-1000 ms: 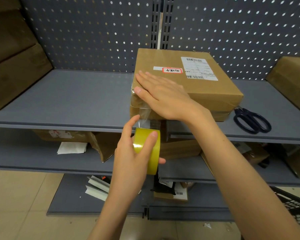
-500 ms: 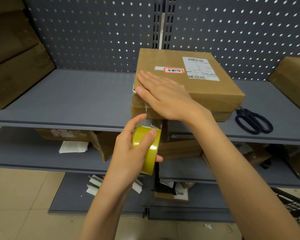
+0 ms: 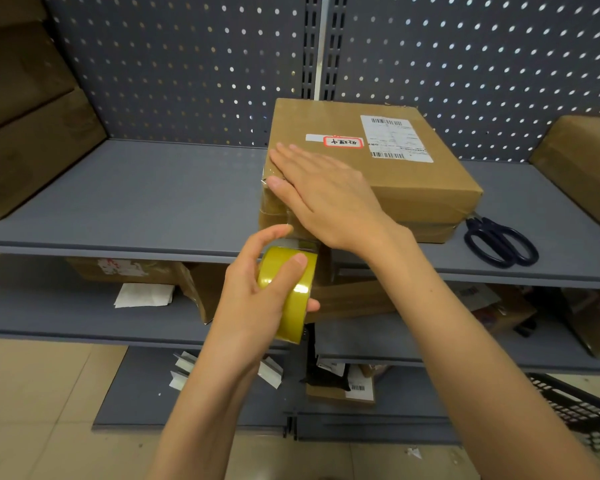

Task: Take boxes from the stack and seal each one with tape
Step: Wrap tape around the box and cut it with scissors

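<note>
Grey shelf (image 3: 125, 199), pegboard behind: cardboard box (image 3: 409, 181) at centre; right hand (image 3: 326, 199) flat on its 9 o'clock corner; left hand (image 3: 257, 299) grasping yellow tape roll (image 3: 291, 292) at 6 o'clock; scissors (image 3: 499, 242) at 3 o'clock

Right hand (image 3: 326, 199) is lying flat, fingers straight and together, palm pressing down, forearm reaching in from lower right. Left hand (image 3: 257, 292) is gripping with fingers and thumb curled, index extended up, forearm coming from bottom centre.
</note>
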The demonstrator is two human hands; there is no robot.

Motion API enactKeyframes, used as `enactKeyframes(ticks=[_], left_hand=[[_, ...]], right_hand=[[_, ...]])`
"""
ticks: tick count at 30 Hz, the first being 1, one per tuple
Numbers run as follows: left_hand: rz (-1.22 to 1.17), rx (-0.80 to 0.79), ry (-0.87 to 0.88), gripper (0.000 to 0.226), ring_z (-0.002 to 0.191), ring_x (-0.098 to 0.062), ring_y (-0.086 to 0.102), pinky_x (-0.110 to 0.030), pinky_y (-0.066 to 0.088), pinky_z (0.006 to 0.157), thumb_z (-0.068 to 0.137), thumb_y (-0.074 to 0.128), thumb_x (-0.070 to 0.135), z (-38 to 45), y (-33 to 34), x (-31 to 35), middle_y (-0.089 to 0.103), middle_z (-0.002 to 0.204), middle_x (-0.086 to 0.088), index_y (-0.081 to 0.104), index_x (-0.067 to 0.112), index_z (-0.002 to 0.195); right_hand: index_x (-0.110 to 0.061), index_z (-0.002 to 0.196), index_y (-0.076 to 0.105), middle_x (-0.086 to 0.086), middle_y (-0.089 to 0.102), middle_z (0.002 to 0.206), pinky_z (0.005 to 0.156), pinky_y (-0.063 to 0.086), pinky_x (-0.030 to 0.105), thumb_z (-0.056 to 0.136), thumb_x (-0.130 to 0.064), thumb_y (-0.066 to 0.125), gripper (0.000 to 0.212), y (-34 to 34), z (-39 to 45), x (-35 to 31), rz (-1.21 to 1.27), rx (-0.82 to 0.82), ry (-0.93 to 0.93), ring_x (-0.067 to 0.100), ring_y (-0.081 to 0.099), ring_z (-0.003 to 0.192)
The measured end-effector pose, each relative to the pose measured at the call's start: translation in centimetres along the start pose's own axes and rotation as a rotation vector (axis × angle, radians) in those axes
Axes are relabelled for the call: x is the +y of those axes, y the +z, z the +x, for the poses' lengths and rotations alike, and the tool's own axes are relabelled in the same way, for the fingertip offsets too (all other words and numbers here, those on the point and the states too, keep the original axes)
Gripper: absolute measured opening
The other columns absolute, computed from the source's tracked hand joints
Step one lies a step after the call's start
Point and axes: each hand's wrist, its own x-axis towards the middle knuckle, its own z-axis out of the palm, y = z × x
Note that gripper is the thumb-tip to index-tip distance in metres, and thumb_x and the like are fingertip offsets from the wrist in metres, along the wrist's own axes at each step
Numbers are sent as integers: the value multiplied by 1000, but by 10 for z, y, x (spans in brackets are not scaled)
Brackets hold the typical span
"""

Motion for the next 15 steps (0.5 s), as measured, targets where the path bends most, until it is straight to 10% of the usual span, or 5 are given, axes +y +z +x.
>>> enactKeyframes(ticks=[15], left_hand=[[-7, 34, 20, 33, 56, -13, 69, -17, 52, 54, 91, 59, 20, -4, 2, -3, 68, 103, -6, 54, 32, 122]], right_hand=[[-19, 151, 24, -5, 20, 158, 112, 7, 21, 103, -44, 23, 54, 1, -1, -2, 31, 48, 26, 7, 13, 146]])
